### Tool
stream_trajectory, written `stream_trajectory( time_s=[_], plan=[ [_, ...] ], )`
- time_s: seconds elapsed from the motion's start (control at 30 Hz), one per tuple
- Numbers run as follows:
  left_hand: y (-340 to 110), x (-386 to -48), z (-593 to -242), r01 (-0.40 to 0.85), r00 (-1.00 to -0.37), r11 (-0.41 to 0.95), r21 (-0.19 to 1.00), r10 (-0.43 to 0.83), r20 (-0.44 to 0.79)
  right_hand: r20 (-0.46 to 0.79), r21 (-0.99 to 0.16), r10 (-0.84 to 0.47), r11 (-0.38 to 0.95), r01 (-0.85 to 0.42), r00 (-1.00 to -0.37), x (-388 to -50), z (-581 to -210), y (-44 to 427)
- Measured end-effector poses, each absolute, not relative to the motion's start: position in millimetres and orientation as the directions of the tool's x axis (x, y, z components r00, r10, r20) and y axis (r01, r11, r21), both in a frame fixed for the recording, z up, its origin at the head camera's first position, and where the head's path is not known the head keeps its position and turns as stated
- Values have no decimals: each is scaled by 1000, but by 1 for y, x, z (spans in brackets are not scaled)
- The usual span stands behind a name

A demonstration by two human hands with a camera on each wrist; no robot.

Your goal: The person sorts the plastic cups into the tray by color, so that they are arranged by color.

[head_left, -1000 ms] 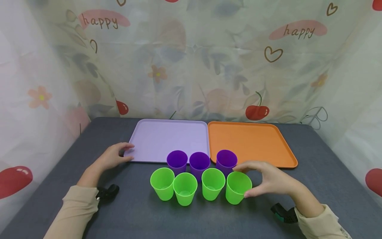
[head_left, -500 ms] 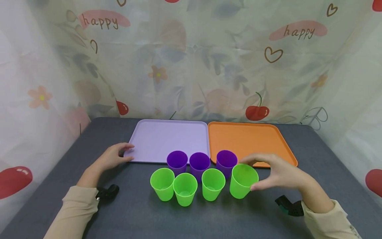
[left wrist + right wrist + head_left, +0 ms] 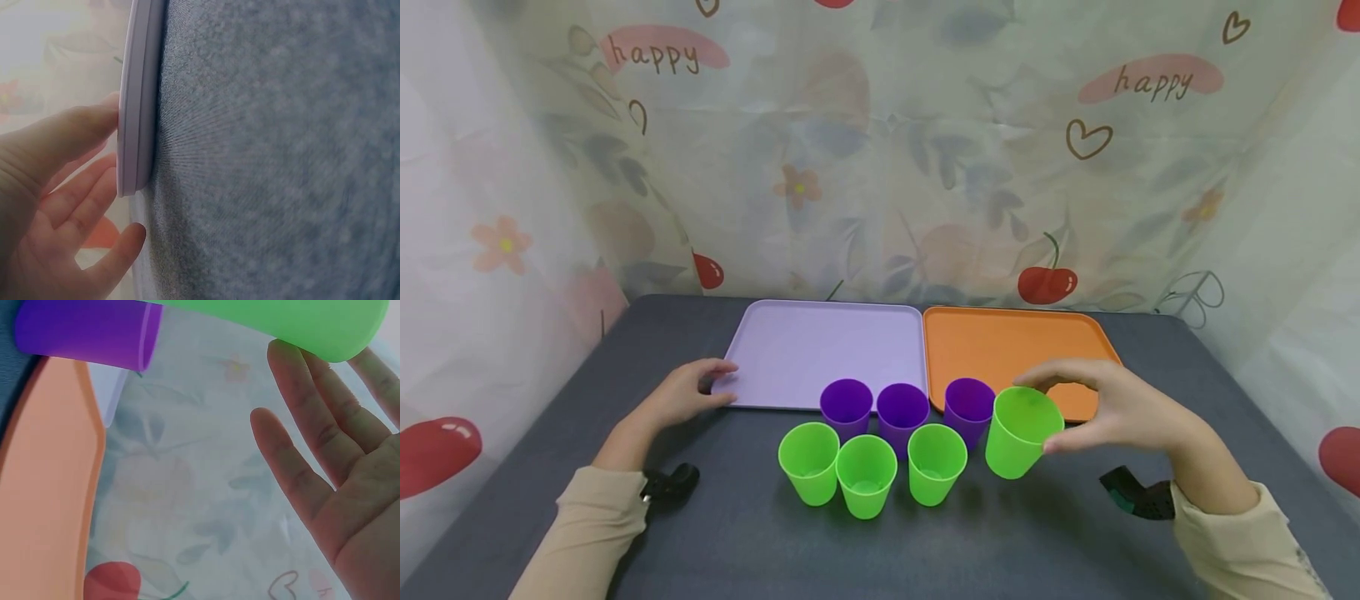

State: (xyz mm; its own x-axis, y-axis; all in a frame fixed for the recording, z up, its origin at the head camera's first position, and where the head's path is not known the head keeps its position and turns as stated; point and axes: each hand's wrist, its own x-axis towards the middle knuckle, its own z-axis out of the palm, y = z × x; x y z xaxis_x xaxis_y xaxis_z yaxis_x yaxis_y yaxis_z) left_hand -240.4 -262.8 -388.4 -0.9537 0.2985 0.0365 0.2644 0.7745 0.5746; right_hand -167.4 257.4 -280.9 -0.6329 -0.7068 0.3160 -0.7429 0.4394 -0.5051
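Note:
My right hand (image 3: 1131,408) grips a green cup (image 3: 1021,433) near its rim, thumb on the near side and fingers on the far side. The cup is raised off the table and slightly tilted; in the right wrist view its green wall (image 3: 331,325) meets the fingertips. My left hand (image 3: 683,392) rests at the front left corner of the lilac tray (image 3: 827,342), fingers loosely bent, touching its edge (image 3: 134,125). Between the hands stand green cups (image 3: 808,462) in a front row and purple cups (image 3: 846,408) behind them, all upright.
An orange tray (image 3: 985,342) lies right of the lilac one, edge to edge, at the back of the dark grey table (image 3: 760,550). Purple cups stand at the trays' front edges. A patterned curtain (image 3: 887,167) hangs behind the table.
My right hand has lifted the rightmost green cup off the table and carried it away and slightly right, toward the orange tray. The left hand has stayed still.

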Motion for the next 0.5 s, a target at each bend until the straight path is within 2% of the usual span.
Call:
stream_trajectory(
  time_s=[0.3, 0.5],
  plan=[
    [-262, -240, -385, 258, -954, 775, 577, 300, 24, 370, -457, -729, 397, -796, -576, -178, -268, 255],
    [-260, -239, -383, 249, -953, 775, 581, 302, 7, 365, -479, -745, 363, -799, -558, -187, -259, 248]
  ],
)
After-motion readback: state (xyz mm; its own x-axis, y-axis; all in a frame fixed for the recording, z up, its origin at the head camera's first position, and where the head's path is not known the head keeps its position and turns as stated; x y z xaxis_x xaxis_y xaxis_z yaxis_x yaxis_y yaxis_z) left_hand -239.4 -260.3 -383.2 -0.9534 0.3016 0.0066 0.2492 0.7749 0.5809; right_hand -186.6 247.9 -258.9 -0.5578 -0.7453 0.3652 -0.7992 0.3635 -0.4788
